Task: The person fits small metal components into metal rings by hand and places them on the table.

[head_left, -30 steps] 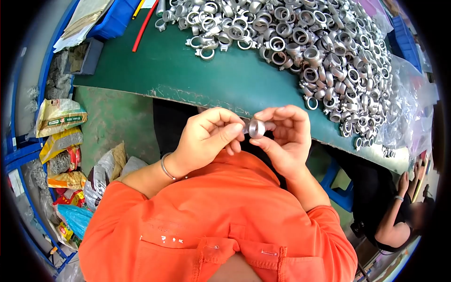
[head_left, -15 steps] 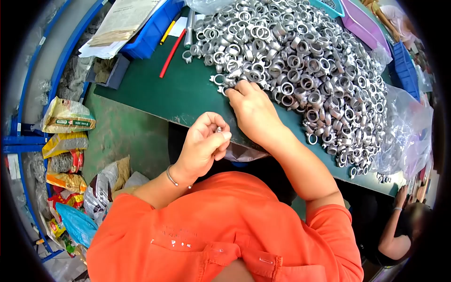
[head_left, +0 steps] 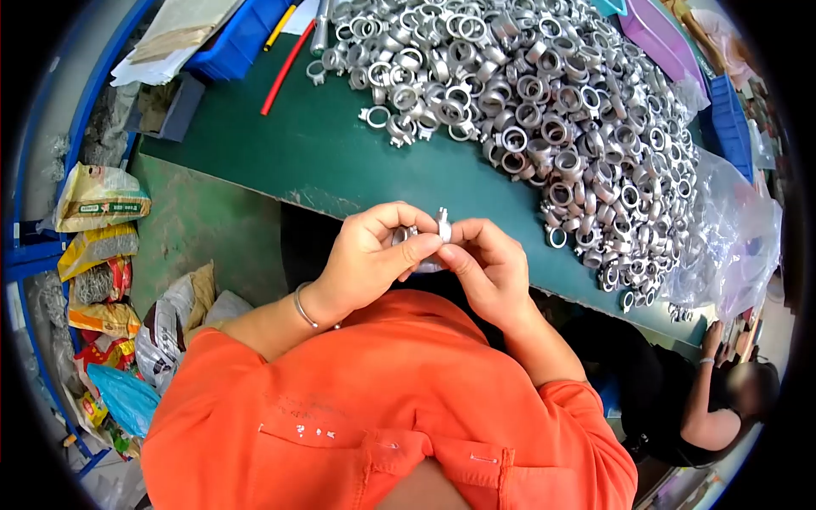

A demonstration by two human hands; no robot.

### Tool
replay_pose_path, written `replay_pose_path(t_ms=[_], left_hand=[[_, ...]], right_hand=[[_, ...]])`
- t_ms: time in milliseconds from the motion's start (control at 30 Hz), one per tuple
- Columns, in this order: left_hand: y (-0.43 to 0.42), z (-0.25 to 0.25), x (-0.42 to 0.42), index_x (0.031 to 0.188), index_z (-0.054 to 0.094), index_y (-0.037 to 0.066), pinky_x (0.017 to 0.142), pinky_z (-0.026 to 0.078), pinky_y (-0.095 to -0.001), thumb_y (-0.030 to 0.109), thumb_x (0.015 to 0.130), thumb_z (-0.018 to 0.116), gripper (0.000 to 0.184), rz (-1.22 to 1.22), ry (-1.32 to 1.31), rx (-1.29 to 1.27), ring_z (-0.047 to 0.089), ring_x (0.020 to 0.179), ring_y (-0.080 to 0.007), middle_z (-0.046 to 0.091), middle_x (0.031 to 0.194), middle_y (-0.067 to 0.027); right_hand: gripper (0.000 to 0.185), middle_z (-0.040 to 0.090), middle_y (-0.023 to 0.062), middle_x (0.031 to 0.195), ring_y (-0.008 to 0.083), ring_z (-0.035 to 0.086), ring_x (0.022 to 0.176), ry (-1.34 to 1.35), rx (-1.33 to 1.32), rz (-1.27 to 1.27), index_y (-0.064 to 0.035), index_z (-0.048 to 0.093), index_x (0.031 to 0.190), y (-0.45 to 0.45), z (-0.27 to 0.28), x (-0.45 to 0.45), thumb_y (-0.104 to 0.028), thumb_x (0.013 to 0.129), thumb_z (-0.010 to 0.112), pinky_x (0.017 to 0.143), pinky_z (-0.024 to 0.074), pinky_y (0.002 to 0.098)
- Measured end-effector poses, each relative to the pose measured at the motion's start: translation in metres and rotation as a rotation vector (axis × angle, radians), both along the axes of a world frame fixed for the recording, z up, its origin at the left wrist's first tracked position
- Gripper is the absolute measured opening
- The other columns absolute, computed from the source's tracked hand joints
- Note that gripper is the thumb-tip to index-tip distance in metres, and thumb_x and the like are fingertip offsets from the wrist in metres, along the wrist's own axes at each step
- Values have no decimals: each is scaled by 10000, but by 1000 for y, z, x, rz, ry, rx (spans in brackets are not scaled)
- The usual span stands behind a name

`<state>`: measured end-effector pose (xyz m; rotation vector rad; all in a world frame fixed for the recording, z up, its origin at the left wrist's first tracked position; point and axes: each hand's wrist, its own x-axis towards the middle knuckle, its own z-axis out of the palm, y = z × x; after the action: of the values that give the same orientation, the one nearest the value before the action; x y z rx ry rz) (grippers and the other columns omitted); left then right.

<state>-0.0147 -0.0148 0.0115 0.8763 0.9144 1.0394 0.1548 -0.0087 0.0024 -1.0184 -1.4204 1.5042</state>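
In front of my chest, both hands meet at the table's near edge. My right hand (head_left: 491, 270) pinches a silver metal ring clamp (head_left: 444, 224) between thumb and fingers, its small lug pointing up. The thumb and forefinger of my left hand (head_left: 374, 257) come up against the same clamp from the other side. Curled in the left fingers is a small shiny metal piece (head_left: 403, 235), mostly hidden, so its kind is unclear. Beyond the hands lies a large heap of similar ring clamps (head_left: 527, 110), with a loose clamp (head_left: 374, 116) at its near left edge.
The green table (head_left: 246, 144) carries a red rod (head_left: 287, 68), a yellow rod (head_left: 279, 27), a blue bin (head_left: 242, 42) and clear plastic bags (head_left: 735, 229). Filled sacks (head_left: 102, 200) stand on the left. Another person (head_left: 710, 416) sits at lower right.
My right hand has drawn back from the heap's edge with a ring clamp and joined my left hand. The view has shifted slightly.
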Motion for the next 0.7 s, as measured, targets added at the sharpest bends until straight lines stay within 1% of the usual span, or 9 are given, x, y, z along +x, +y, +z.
replay_pose_path(t_ms=[33, 67, 133, 167, 267, 333, 467, 633, 700], left_hand=[[-1, -1, -1, 908, 585, -1, 482, 383, -157, 88, 851, 601, 107, 1, -3, -10, 469, 562, -19, 576, 737, -5], [-1, -1, -2, 898, 592, 3, 493, 381, -157, 84, 844, 610, 99, -19, 23, -7, 468, 574, -19, 578, 753, 0], [-3, -2, -2, 888, 599, 7, 504, 379, -158, 79, 836, 619, 91, -35, 51, -5, 467, 585, -19, 581, 769, 5], [-4, -2, -1, 877, 604, 10, 518, 381, -164, 73, 830, 624, 82, -13, 111, 74, 465, 600, -20, 579, 785, 10], [-6, -9, -1, 861, 611, 16, 541, 386, -175, 61, 813, 637, 71, 24, 208, 226, 468, 623, -28, 573, 811, 13], [-7, -10, 0, 856, 613, 20, 550, 388, -181, 56, 803, 645, 71, 33, 242, 298, 471, 631, -36, 570, 819, 11], [-7, -3, 1, 850, 610, 29, 543, 394, -193, 30, 776, 658, 88, 10, 391, 420, 487, 621, -66, 568, 802, -16], [-7, -4, 3, 844, 605, 28, 537, 399, -204, 10, 768, 654, 93, 18, 441, 533, 506, 629, -88, 568, 801, -32], [-7, -3, 2, 832, 596, 16, 619, 433, -222, 4, 768, 650, 85, -6, 440, 538, 541, 721, -122, 570, 827, -64]], right_hand=[[90, 613, 81, 799, 116, 581, 687, -98, 147, 17, 11, 565, 897, 0, -3, 3, -8, 820, 608, 612, 482, 238], [90, 613, 81, 799, 116, 581, 687, -99, 141, 19, 11, 565, 897, 3, -1, 5, -8, 820, 608, 612, 482, 238], [72, 611, 92, 801, 128, 584, 674, -268, 509, 51, 5, 567, 884, 8, 5, 6, 9, 819, 596, 599, 481, 248], [72, 611, 92, 801, 128, 584, 674, -266, 507, 54, 5, 567, 884, 8, 4, 7, 9, 819, 596, 599, 481, 248], [43, 612, 83, 805, 117, 581, 677, -189, 454, 91, 12, 558, 885, 6, 1, 9, 11, 842, 561, 610, 487, 244], [51, 613, 73, 812, 107, 578, 693, -16, 143, 28, 19, 545, 912, 2, -1, 12, 6, 871, 517, 631, 492, 234], [154, 603, 40, 821, 78, 562, 698, 173, -81, -25, 14, 510, 1029, 2, -1, 13, -75, 938, 424, 634, 474, 205], [199, 599, 30, 817, 71, 557, 693, 167, -110, 0, 11, 519, 1069, 3, 0, 14, -98, 950, 403, 626, 465, 198], [207, 598, 28, 817, 70, 558, 694, 157, -113, 7, 11, 521, 1080, 4, 0, 14, -96, 950, 402, 624, 465, 198]])
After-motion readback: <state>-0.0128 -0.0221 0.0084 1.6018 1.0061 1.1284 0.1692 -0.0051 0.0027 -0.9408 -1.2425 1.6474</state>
